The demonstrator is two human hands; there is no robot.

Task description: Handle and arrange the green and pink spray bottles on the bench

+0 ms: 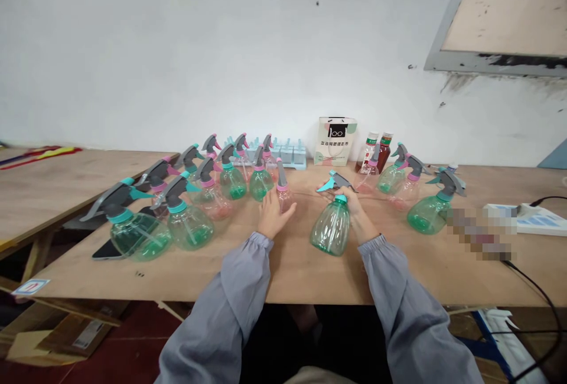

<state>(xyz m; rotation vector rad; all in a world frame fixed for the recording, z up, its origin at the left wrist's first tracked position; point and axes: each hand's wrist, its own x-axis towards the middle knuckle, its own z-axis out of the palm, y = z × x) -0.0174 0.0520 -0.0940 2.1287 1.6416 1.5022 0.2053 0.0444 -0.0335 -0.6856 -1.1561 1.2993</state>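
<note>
My right hand (pixel 357 207) is closed round the neck of a clear green spray bottle (pixel 330 227) with a grey and turquoise trigger head. The bottle leans slightly, and its nozzle points left. My left hand (pixel 275 214) reaches to a clear pink spray bottle (pixel 286 196), fingers at its left side and thumb spread to the right. I cannot make out how firmly they touch it. Left of that hand stand several more green and pink bottles, among them a green bottle (pixel 189 227) and a pink bottle (pixel 212 198).
More bottles stand at right, including a green bottle (pixel 427 214). At the back are a paper bag (pixel 335 156), a light blue mould rack (pixel 287 156) and sauce bottles (pixel 384 150). A phone (pixel 108 250) lies at left; a power strip (pixel 531 218) and cable are at right.
</note>
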